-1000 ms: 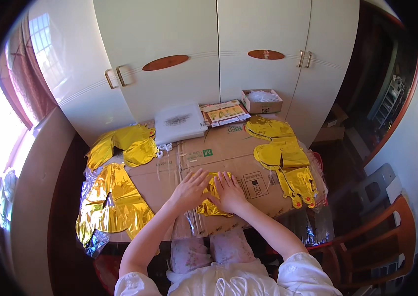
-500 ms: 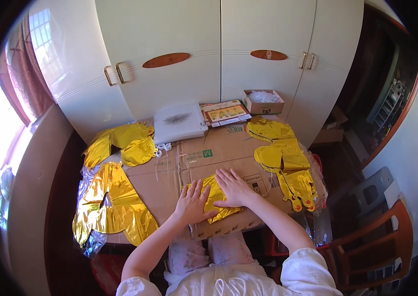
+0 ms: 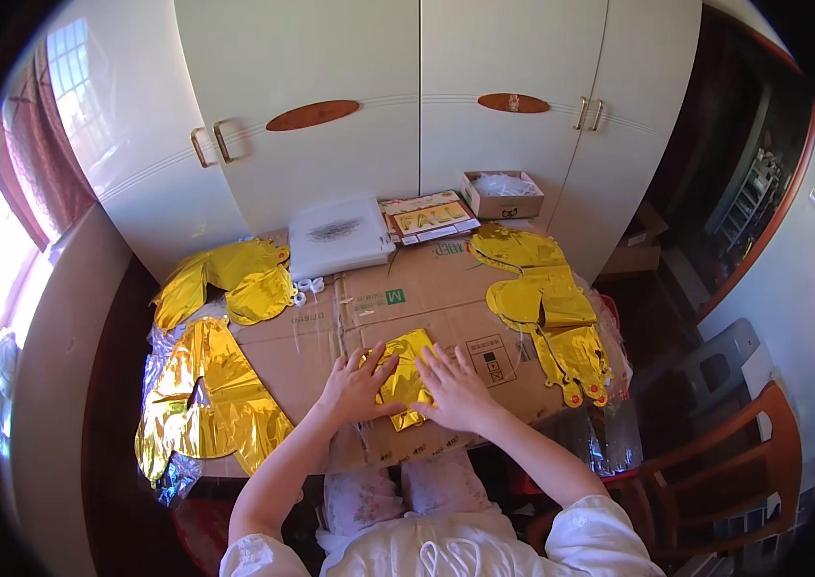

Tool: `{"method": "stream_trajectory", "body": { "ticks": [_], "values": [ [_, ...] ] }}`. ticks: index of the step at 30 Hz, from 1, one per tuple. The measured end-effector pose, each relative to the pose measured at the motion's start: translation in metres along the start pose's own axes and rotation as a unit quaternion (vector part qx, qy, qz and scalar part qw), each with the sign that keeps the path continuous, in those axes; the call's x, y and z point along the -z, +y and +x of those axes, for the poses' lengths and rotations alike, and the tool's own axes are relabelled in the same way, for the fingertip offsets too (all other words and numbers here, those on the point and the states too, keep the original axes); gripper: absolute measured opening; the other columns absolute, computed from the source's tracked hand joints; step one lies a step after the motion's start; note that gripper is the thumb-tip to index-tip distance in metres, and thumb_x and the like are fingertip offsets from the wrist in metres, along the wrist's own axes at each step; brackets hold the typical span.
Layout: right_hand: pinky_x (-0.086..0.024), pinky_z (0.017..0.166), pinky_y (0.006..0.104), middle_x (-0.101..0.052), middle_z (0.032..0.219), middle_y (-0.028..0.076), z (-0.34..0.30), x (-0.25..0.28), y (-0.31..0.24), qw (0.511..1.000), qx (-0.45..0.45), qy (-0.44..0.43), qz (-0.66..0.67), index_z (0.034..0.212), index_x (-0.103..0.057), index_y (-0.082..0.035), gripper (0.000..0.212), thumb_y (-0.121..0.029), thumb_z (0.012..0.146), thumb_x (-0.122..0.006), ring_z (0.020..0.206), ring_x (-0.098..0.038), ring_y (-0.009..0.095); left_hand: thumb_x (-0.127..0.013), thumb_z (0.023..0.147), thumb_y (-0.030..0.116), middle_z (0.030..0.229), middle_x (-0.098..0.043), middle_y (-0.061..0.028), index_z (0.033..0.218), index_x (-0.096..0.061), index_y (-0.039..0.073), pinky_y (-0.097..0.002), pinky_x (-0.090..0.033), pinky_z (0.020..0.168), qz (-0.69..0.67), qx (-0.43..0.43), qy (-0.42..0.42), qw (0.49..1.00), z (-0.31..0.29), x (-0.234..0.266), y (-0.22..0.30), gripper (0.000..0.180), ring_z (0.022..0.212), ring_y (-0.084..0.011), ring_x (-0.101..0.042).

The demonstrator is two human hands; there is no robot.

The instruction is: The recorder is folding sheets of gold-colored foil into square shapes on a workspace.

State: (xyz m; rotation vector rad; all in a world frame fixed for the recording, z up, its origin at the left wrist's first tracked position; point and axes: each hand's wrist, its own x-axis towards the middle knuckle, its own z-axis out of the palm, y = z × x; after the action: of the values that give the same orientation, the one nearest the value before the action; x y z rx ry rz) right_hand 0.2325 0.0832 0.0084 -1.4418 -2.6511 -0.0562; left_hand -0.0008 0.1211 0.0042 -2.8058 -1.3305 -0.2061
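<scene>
A small folded gold foil balloon (image 3: 405,373) lies flat on a brown cardboard sheet (image 3: 427,288). My left hand (image 3: 357,385) presses on its left part with fingers spread. My right hand (image 3: 456,389) presses on its right part, fingers spread too. Both palms lie flat on the foil, neither gripping it. The lower tip of the foil sticks out between my wrists.
Deflated gold foil balloons lie at the left (image 3: 205,404), back left (image 3: 229,284) and right (image 3: 547,298) of the cardboard. A white flat box (image 3: 338,236), a printed packet (image 3: 427,219) and a small open carton (image 3: 502,192) stand by white cupboard doors. A wooden chair (image 3: 715,481) is at right.
My hands shifted over the gold foil, first sliding left and toward me, then back up to its middle. The foil now looks more compact under my palms.
</scene>
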Motion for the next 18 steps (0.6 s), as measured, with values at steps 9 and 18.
{"method": "stream_trajectory", "body": {
  "ticks": [9,18],
  "values": [
    [-0.021,0.116,0.0548,-0.045,0.146,0.012,-0.008,-0.014,0.048,0.997,0.067,-0.029,0.020,0.140,-0.047,-0.008,0.055,-0.040,0.095,-0.050,0.139,-0.036,0.030,-0.065,0.086,0.048,0.130,-0.051,-0.0286,0.126,-0.052,-0.008,-0.0460,-0.043,0.098,-0.126,0.053,0.013,0.991,-0.018,0.003,0.051,0.070,0.113,-0.0419,-0.052],
    [-0.021,0.115,0.0526,-0.036,0.151,0.014,0.000,-0.023,0.038,0.996,0.045,0.029,0.077,0.139,-0.048,-0.015,0.053,-0.045,0.096,-0.050,0.142,-0.030,0.031,-0.064,0.086,0.024,0.119,-0.063,-0.0113,0.123,-0.059,0.006,-0.0389,-0.048,0.087,-0.106,0.069,-0.011,0.992,-0.015,0.015,0.038,0.041,0.106,-0.0290,-0.059]
  ]
}}
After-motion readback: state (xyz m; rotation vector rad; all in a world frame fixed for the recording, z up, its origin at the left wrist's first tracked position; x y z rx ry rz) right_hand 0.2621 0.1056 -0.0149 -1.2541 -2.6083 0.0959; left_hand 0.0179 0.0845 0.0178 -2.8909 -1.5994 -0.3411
